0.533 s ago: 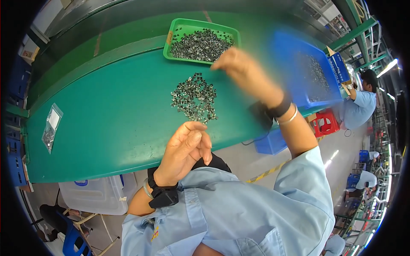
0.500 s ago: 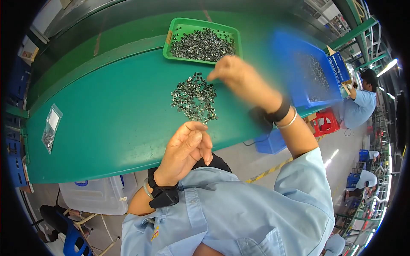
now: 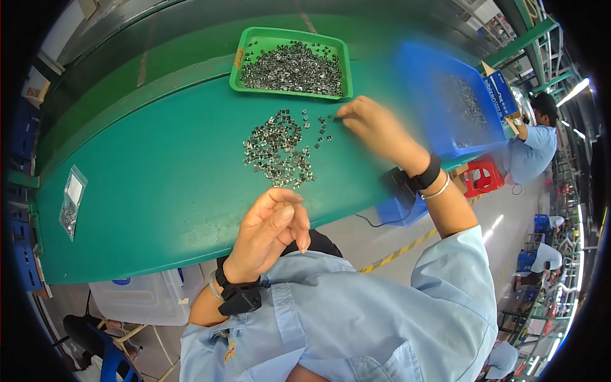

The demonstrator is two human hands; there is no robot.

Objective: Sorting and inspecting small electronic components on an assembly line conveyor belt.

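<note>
Small shiny metal parts (image 3: pixel 273 149) lie in a loose pile on the green tabletop (image 3: pixel 159 172). Several loose parts (image 3: pixel 323 127) are scattered between this pile and my right hand (image 3: pixel 375 127). Its thumb and fingers are pinched together low over the table, with a small dark metal part at the tips; motion slightly smears the hand. My left hand (image 3: pixel 267 223) hovers at the near edge of the pile, fingers loosely curled and thumb apart from the palm. Nothing shows in it. Behind the pile stands a green tray (image 3: pixel 238 70) filled with the same kind of parts.
A blue bin (image 3: pixel 420 95) holding small parts stands at the right, partly blurred. A clear bag (image 3: pixel 72 204) with small parts lies at the left. Beyond the bin are a red stool (image 3: pixel 482 178) and a seated co-worker (image 3: pixel 538 153). A translucent box (image 3: pixel 143 296) sits below the table's near edge.
My right hand has moved right and slightly nearer, away from the pile. Several parts now lie separated beside it. My left hand has barely moved, and the whole view has shifted slightly.
</note>
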